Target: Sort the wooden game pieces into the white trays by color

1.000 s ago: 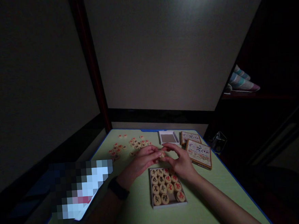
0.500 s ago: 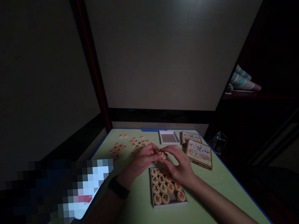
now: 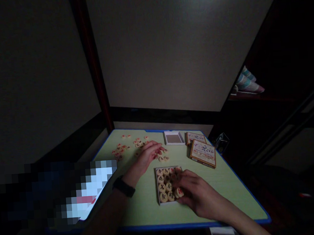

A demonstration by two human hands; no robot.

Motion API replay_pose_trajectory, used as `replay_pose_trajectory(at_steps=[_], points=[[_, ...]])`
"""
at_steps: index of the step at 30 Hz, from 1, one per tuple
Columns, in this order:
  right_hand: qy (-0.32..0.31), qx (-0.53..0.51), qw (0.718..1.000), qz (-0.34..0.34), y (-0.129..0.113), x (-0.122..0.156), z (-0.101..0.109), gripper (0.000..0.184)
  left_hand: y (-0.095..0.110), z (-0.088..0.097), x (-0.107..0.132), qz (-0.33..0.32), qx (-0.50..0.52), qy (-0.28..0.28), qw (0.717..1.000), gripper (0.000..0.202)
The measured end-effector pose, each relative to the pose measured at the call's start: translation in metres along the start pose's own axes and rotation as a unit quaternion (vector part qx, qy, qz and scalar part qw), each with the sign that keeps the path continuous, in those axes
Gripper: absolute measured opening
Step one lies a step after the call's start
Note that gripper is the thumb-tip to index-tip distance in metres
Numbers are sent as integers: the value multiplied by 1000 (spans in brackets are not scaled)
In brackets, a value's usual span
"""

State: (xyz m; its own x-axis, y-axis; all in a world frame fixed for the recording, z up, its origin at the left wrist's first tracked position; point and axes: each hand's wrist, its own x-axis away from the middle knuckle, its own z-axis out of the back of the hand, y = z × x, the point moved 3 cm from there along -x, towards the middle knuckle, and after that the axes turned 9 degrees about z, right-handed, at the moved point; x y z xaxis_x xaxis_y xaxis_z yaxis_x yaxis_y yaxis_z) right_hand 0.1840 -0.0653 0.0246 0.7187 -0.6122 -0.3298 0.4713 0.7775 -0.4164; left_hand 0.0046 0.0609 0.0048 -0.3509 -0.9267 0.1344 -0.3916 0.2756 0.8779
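We list one red-marked piece (image 3: 179, 191), at the near right of the shallow box (image 3: 167, 203), right hand's (image 3: 201, 195) thumb and fingers drawn in around it; the step, we judge, is seating it, and the next move calls for loosening those fingers without nudging the neighbouring pieces (image 3: 163, 197). Left hand (image 3: 147, 157): fingers loosely curled, hold on anything we cannot tell, beside loose pieces (image 3: 161, 159) on the green table (image 3: 142, 211). Farther: one white tray (image 3: 174, 139), and right of it two printed boxes (image 3: 204, 152).
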Motion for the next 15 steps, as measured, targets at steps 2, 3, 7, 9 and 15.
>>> replay_pose_trajectory(at_steps=[2,3,7,9,15], points=[[-10,13,1000,0,1,-1,-1,26,0,-1,0,3,-4,-7,1000,25],[-16,17,1000,1,1,-3,-1,25,-1,-1,1,4,-5,-11,1000,24],[-46,28,999,3,2,-9,4,24,0,0,1,-5,-2,-20,1000,21],[-54,32,998,7,2,-10,4,27,2,-1,1,-7,2,-20,1000,20],[-62,61,996,15,1,-9,4,20,7,-6,5,-6,3,-24,1000,19]])
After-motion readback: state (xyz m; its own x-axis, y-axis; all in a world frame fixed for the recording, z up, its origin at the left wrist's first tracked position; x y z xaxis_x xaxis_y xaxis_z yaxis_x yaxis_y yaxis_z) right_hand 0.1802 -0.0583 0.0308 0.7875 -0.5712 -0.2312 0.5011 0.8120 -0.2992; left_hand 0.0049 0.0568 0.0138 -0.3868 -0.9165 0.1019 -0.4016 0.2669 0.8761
